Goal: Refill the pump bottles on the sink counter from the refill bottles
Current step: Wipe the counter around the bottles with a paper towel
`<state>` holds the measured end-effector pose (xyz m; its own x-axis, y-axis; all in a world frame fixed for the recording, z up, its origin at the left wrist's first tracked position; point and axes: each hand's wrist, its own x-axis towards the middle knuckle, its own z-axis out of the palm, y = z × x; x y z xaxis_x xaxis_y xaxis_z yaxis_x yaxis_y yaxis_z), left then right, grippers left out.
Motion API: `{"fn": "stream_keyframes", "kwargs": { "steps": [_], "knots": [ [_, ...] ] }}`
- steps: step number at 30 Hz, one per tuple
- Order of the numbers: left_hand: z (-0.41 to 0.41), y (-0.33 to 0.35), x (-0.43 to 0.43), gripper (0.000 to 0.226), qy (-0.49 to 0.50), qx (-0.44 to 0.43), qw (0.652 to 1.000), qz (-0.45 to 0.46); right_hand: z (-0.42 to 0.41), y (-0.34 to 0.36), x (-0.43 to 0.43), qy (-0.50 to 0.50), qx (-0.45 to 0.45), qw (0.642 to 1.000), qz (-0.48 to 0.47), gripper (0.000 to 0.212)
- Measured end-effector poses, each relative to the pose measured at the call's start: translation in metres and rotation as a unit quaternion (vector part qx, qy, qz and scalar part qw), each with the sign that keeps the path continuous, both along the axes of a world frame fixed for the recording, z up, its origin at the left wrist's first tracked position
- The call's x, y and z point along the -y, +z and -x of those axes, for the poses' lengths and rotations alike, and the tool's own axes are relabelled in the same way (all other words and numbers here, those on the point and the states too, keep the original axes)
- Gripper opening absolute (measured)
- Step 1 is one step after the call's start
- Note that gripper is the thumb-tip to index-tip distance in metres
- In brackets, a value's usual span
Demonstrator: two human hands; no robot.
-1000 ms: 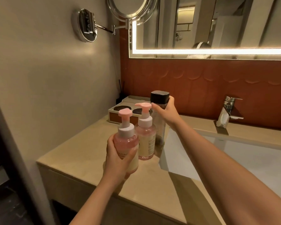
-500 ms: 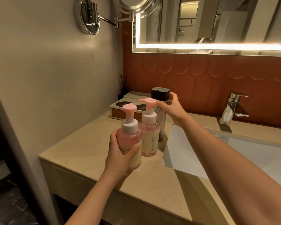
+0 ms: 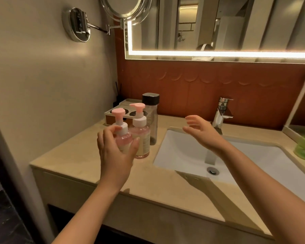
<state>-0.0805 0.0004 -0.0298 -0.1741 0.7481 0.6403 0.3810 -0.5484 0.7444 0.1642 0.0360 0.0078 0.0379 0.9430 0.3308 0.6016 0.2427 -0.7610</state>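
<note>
A beige stone sink counter (image 3: 74, 161) runs along the wall, with a white rectangular basin (image 3: 181, 152) sunk into its right part. Near its back left corner stands a shallow tan tray (image 3: 113, 118) with dark round recesses. In front of the tray, two clear pump bottles of pink liquid (image 3: 122, 136) (image 3: 141, 134) stand upright just beside each other, and a tall clear bottle with a black cap (image 3: 151, 118) stands just behind them. A chrome faucet (image 3: 223, 111) rises at the back edge behind the basin.

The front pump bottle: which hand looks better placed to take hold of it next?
Probably the left. The left hand is curled around the front pump bottle, fingers open beside its neck. The right hand hovers open and empty over the sink, away from the bottles.
</note>
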Motion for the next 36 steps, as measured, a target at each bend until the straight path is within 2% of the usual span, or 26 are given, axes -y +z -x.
{"fn": "stream_keyframes", "kwargs": {
  "steps": [3, 6, 11, 17, 28, 36],
  "knots": [
    [-0.019, 0.009, 0.018, 0.032, -0.082, -0.07, 0.994, 0.013, -0.028, -0.01, 0.051, 0.011, 0.054, 0.998, 0.025, 0.037],
    [-0.045, 0.014, 0.033, 0.029, -0.189, -0.147, 0.969, 0.062, -0.053, -0.02, 0.1, 0.015, 0.099, 0.994, 0.053, 0.025],
    [-0.111, 0.012, 0.066, 0.025, -0.289, -0.243, 0.922, 0.083, -0.102, -0.04, 0.18, -0.041, 0.155, 0.985, 0.07, 0.026],
    [-0.21, -0.001, 0.109, 0.026, -0.4, -0.279, 0.869, 0.083, -0.176, -0.059, 0.253, -0.111, 0.156, 0.976, 0.104, 0.022],
    [-0.355, -0.031, 0.156, 0.036, -0.505, -0.359, 0.779, 0.094, -0.287, -0.08, 0.338, -0.261, 0.112, 0.953, 0.106, 0.02],
    [-0.461, -0.039, 0.181, 0.042, -0.527, -0.429, 0.73, 0.07, -0.385, -0.088, 0.364, -0.418, 0.157, 0.888, 0.108, 0.033]
  ]
}}
